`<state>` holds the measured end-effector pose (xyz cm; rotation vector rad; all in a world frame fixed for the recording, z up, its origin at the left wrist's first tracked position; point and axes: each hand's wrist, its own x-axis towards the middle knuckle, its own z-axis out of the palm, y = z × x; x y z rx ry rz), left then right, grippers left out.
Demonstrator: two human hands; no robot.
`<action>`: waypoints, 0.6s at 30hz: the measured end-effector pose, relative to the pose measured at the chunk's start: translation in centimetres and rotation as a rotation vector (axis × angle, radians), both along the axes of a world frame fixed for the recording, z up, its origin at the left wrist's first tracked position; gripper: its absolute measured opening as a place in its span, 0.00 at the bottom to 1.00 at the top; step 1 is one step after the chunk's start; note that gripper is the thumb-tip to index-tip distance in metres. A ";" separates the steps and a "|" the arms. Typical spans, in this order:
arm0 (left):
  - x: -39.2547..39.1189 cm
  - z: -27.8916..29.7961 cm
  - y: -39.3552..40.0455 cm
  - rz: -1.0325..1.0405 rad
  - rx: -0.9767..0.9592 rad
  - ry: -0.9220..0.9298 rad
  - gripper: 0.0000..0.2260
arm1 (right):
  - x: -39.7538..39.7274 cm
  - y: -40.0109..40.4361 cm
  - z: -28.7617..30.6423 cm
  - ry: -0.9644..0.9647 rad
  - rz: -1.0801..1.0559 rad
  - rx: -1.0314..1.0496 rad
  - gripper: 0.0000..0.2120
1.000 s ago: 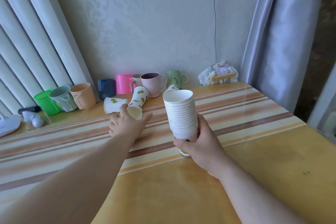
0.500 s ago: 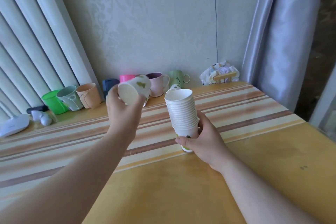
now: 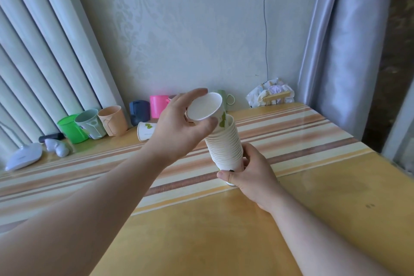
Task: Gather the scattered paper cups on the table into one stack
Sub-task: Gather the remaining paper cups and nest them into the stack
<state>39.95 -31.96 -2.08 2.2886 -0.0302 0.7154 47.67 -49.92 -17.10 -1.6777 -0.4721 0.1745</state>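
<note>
A tall stack of white paper cups [image 3: 226, 145] stands on the striped table [image 3: 302, 141], and my right hand [image 3: 253, 175] grips its base. My left hand [image 3: 179, 127] holds a single white paper cup with green leaf print [image 3: 207, 108], tilted with its mouth toward me, its bottom sitting at the top of the stack. Another paper cup [image 3: 145, 130] lies on its side behind my left wrist, partly hidden by the hand.
Plastic mugs line the table's back edge: green [image 3: 70, 129], grey-green [image 3: 89, 123], peach [image 3: 112, 120], dark blue [image 3: 140, 112], pink [image 3: 158, 105], pale green [image 3: 226, 98]. A white device [image 3: 23, 159] lies far left; a crumpled bag [image 3: 271, 94] sits back right by the curtain.
My left hand picked the leaf-print cup up off the table, lifted it and carried it right onto the top of the stack. The right hand kept hold of the stack.
</note>
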 end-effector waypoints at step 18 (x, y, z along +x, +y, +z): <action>7.1 -11.3 19.7 0.804 -0.551 0.425 0.35 | 0.2 -0.1 -0.1 0.010 -0.001 0.016 0.30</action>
